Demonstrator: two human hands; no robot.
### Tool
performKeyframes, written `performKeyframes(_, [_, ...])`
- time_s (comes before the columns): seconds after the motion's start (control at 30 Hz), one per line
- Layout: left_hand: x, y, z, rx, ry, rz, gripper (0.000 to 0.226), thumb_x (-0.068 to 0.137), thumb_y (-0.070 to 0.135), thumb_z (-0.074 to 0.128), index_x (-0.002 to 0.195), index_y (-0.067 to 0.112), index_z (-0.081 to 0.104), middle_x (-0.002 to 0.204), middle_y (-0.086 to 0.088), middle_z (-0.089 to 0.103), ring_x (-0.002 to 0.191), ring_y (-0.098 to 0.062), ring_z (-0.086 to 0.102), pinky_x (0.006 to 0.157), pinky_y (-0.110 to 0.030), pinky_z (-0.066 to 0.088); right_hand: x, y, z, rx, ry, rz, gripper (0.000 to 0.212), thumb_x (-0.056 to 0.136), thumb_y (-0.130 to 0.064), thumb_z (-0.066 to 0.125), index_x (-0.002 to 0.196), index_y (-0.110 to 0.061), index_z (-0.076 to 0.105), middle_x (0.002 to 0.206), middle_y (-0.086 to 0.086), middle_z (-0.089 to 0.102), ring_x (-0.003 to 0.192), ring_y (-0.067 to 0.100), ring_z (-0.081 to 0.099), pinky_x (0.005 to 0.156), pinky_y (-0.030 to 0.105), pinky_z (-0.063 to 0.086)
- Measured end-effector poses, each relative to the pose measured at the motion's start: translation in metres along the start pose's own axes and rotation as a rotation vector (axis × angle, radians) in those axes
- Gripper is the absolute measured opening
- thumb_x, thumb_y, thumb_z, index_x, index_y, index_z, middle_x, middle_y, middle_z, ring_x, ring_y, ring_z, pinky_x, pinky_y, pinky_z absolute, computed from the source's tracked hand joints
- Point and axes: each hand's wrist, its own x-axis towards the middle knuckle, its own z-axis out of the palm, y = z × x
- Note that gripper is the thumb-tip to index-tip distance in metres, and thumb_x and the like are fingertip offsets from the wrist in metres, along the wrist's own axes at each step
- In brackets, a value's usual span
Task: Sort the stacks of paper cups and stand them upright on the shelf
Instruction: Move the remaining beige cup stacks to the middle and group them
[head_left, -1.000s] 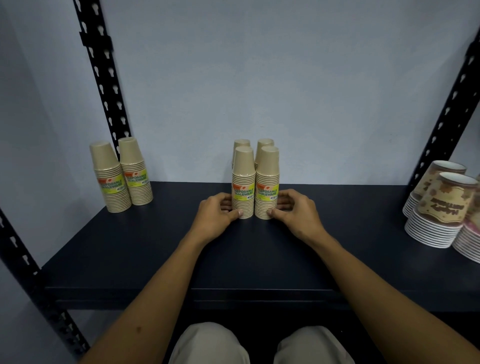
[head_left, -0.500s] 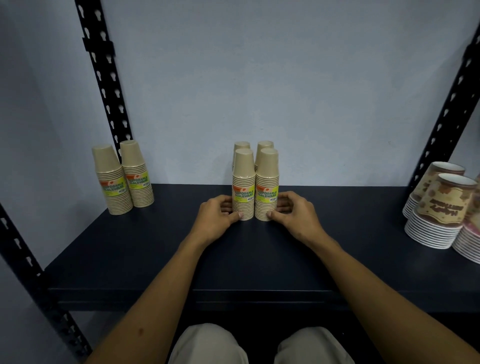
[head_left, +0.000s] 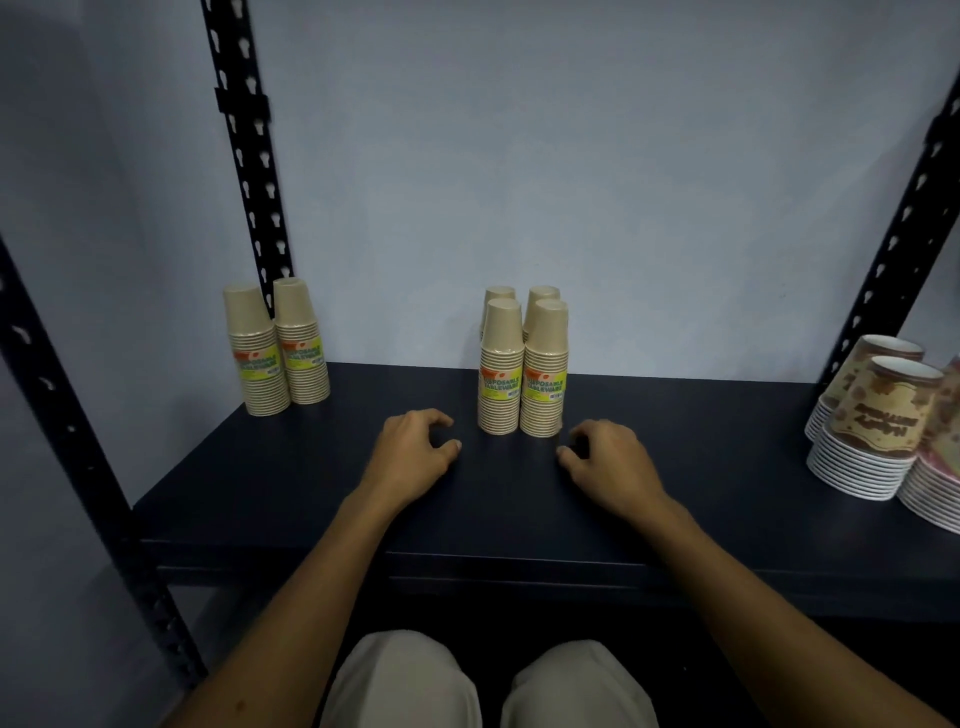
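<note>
Four kraft cup stacks (head_left: 522, 374) are standing upright mid-shelf (head_left: 311, 493), bases up, long axes vertical. Left hand (head_left: 413, 457) at seven o'clock and right hand (head_left: 608, 462) at five are resting loosely curled, gripping nothing.

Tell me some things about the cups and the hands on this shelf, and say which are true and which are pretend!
1. Both hands are squeezing the middle cups. False: the left hand and right hand rest on the shelf, apart from the middle stacks.
2. The middle stacks stand upright. True.
3. Two tan stacks stand at the far left. True.
4. The patterned cups on the right stand as straight as the tan ones. False: they are tilted.
5. The tan stacks carry yellow-green labels. True.
</note>
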Motion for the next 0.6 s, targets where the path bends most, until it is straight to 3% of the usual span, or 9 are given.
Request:
performKeyframes(0.17, [-0.025,-0.021,-0.03,0.186,-0.021,-0.005,0.039,0.089,0.04,0.062,0.12,0.017,0.063,0.121,-0.001,0.063,0.11,-0.017,0.058,0.091,-0.033,0.049,-0.016,-0.014,0.002,-0.177,0.004,-0.088,0.029,0.094,-0.04,0.053,0.093,-0.013,0.066,0.097,0.002,0.065,0.085,0.02,0.061,0.071,0.04,0.056])
performKeyframes(0.6, [-0.044,-0.088,-0.107,0.292,-0.033,-0.184,0.045,0.089,0.045,0.061,0.123,0.016,0.061,0.125,-0.001,0.062,0.112,-0.016,0.057,0.092,-0.03,0.046,-0.002,-0.129,0.058,-0.047,-0.138,-0.464,0.033,0.096,-0.04,0.049,0.104,-0.011,0.064,0.11,0.005,0.063,0.102,0.023,0.058,0.082,0.041,0.053])
